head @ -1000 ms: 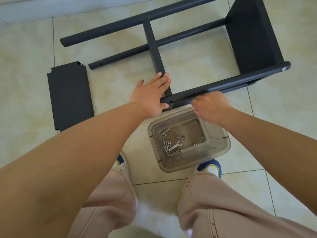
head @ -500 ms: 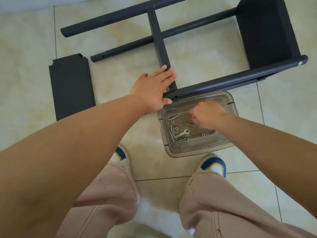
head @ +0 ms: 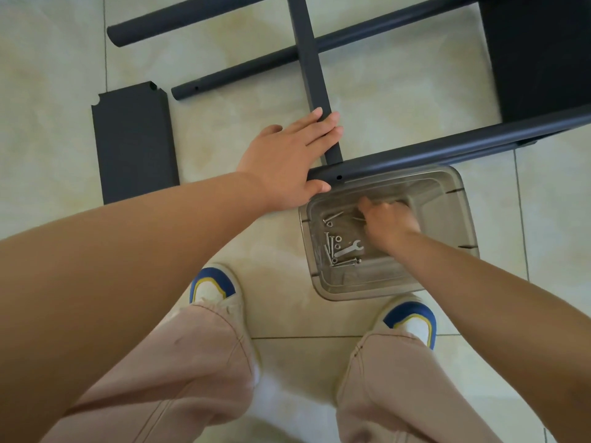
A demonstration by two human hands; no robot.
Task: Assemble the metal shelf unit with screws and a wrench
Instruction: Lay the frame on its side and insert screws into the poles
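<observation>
Clear bin [head: 367, 289]: screws [head: 332, 247] + wrench [head: 351, 247] inside. R hand [head: 388, 220] now down in bin, off post; grasp can't tell; likely fetching screw. L hand [head: 287, 158] flat, fingers straight, steadying frame post [head: 447, 151]. Shelf panel [head: 134, 142] loose, far left.

Glossy cream tiled floor [head: 383, 91] under dark shelf frame [head: 415, 155], loose panel [head: 134, 142], clear bin [head: 447, 199], two shoes [head: 212, 282].
</observation>
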